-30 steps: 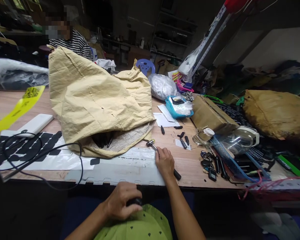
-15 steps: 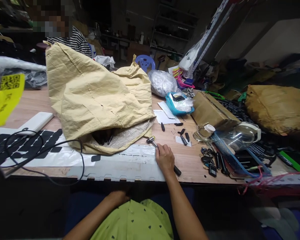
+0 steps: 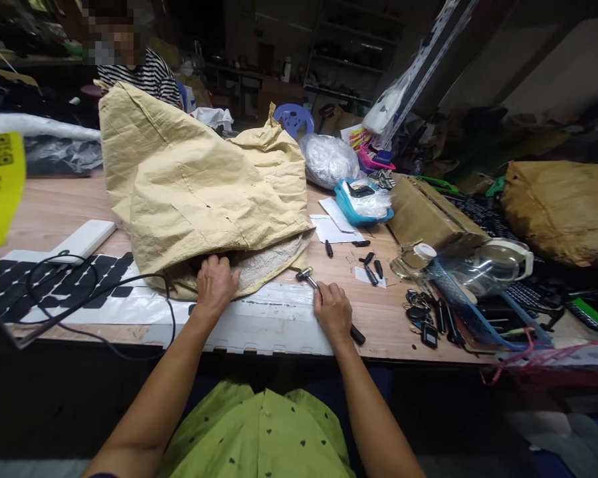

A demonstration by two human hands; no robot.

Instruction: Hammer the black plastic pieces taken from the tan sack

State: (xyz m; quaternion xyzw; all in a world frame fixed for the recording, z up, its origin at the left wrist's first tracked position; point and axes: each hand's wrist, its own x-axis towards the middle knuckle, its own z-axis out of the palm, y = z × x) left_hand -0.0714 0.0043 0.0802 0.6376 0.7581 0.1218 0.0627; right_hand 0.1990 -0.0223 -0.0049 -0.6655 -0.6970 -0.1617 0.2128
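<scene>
A big tan paper sack (image 3: 199, 186) lies on its side on the wooden table (image 3: 60, 206), its mouth toward me. My left hand (image 3: 215, 284) reaches into that mouth, fingers curled over the sack's lower lip near dark items inside. My right hand (image 3: 333, 312) rests on the table to the right and is closed around the black handle of a small hammer (image 3: 310, 279), whose metal head points toward the sack. A white sheet (image 3: 264, 318) lies under both hands.
A dark panel with a black cable (image 3: 80, 285) and a white slab (image 3: 82, 240) lie at left. Small black parts (image 3: 371, 265), keys (image 3: 421, 318), a blue basket (image 3: 478, 312), a cardboard box (image 3: 428, 212) and bags crowd the right. A person in a striped shirt (image 3: 149, 76) sits behind the sack.
My left hand rose from my lap, where it was closed on a dark object, to the sack's mouth. The right hand stayed on the hammer.
</scene>
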